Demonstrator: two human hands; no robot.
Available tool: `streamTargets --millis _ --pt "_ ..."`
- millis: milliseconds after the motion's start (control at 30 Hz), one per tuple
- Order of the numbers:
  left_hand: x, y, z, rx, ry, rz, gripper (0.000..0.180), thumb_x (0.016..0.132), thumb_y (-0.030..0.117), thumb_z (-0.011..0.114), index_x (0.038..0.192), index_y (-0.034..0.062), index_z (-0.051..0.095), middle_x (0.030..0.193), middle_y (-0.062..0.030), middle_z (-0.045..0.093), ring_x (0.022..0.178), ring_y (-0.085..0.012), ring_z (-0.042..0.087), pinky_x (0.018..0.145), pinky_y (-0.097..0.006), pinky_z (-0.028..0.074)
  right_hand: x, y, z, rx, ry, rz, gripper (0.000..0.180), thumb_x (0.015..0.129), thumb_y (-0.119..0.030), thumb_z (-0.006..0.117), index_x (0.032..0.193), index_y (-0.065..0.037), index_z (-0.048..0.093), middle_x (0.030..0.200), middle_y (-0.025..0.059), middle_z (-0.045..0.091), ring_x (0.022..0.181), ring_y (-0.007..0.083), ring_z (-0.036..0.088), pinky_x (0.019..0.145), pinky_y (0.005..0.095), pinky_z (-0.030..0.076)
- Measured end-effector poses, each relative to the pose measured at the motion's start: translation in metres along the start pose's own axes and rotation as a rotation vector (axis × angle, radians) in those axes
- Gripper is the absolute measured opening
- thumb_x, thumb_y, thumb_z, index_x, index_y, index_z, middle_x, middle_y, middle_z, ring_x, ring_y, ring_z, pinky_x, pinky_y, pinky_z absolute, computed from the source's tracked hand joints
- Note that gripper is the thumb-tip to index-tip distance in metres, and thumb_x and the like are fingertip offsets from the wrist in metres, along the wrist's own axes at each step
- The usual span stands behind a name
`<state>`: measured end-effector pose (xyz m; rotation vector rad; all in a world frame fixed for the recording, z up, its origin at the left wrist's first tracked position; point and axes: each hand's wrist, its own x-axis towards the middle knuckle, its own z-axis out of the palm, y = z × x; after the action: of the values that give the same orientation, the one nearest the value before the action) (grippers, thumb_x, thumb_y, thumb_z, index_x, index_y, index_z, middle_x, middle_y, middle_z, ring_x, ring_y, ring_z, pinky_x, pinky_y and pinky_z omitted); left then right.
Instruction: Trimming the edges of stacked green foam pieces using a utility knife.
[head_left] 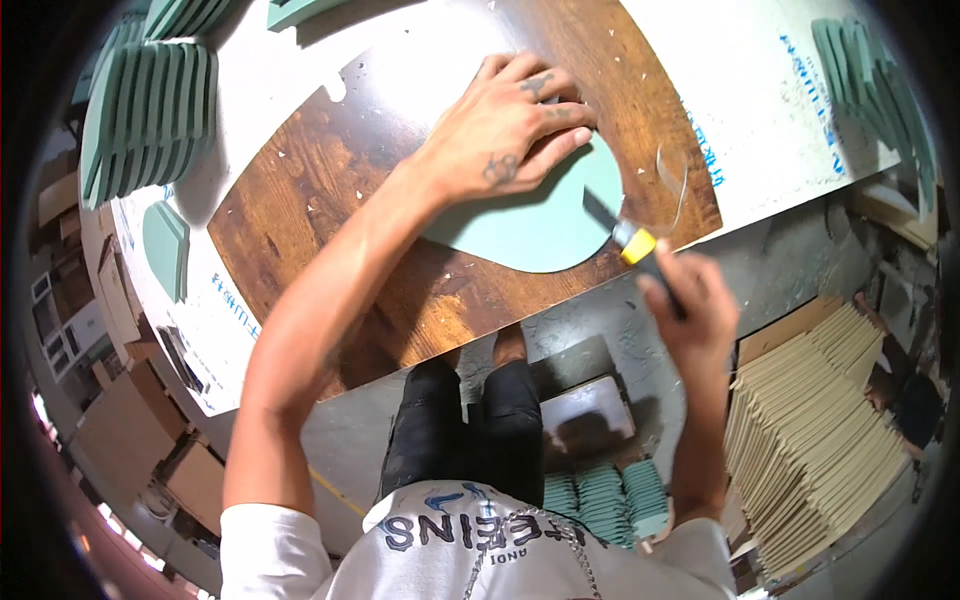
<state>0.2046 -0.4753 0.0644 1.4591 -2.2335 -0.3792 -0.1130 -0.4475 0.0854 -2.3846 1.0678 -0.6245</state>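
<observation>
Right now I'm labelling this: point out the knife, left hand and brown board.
Knife (637,245), head view, on its yellow collar.
Left hand (515,125), head view, on its back.
Brown board (320,190), head view, on bare left part.

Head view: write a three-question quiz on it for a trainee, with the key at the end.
1. Which hand holds the yellow-collared knife?
2. True or false: the left hand lies on the pale green piece.
3. What shows directly around that piece on the work surface? (a) a blue cloth; (b) a brown wood-grain board; (c) a steel tray.

Key: 1. The right hand. 2. True. 3. b.
</observation>
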Motion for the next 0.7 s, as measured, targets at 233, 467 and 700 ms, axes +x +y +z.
streamTargets --millis 233,467,700 --pt "-0.029 0.051 0.022 0.123 0.386 -0.925 0.066 0.098 0.035 0.063 0.135 -0.0165 0.047 0.124 -0.0356 0.051 0.124 -0.0464 0.044 0.105 -0.062 0.034 -0.031 -0.034 0.018 -0.093 0.093 0.205 0.045 0.08 -0.021 0.089 0.121 -0.012 0.073 0.1 0.0055 0.061 0.08 0.0238 0.064 0.068 0.0363 0.057" --pt "-0.03 0.056 0.034 0.344 0.457 -0.815 0.053 0.098 0.031 0.065 0.125 -0.0131 0.053 0.11 -0.0286 0.051 0.105 -0.0385 0.046 0.093 -0.056 0.039 -0.013 -0.019 0.009 -0.152 0.092 0.115 0.042 0.082 -0.019 0.087 0.121 -0.013 0.073 0.095 0.0053 0.06 0.077 0.0237 0.064 0.063 0.0366 0.056" --pt "-0.02 0.064 0.027 0.359 0.43 -0.853 0.052 0.095 0.023 0.065 0.13 -0.0131 0.053 0.11 -0.0285 0.052 0.103 -0.0395 0.049 0.092 -0.053 0.042 0.038 -0.002 0.006 -0.125 0.026 0.012 0.037 0.084 -0.016 0.085 0.119 -0.007 0.076 0.091 0.0106 0.066 0.076 0.0233 0.066 0.063 0.0368 0.055"
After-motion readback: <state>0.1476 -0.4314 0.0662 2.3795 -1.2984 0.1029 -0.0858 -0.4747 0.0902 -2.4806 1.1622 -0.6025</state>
